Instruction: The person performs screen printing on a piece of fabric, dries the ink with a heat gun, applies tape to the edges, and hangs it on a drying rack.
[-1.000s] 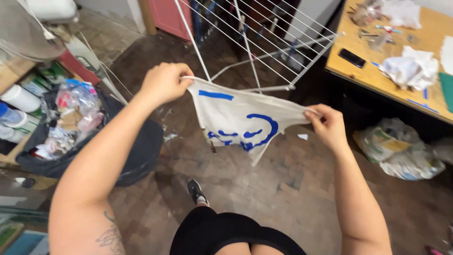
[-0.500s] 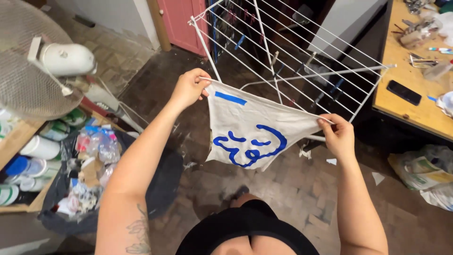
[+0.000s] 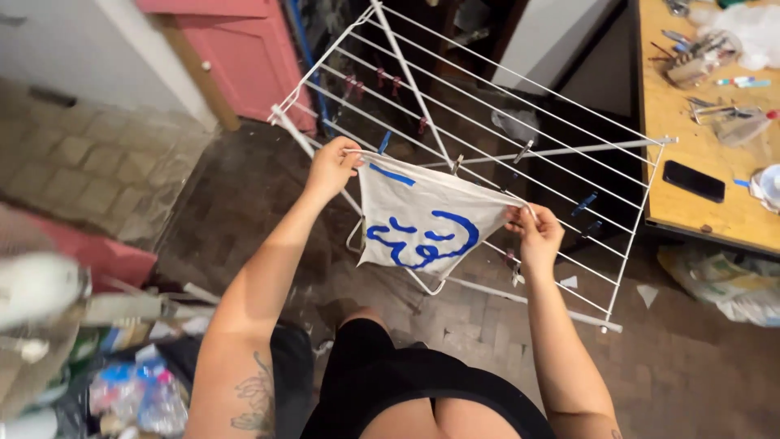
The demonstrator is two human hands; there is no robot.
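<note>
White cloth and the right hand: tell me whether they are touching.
Touching. The head view shows the right hand pinching the corner of the white cloth over the drying rack, with no gap between fingers and fabric.

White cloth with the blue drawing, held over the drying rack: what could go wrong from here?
1. The left hand and right hand pinch only the top corners of the white cloth; a slip could drop it onto the dirty-looking floor.
2. The cloth hangs near the edge of the drying rack, so it might slide off a rail unless pinned.
3. Clothespins already clipped to the rails could snag the fabric.
</note>
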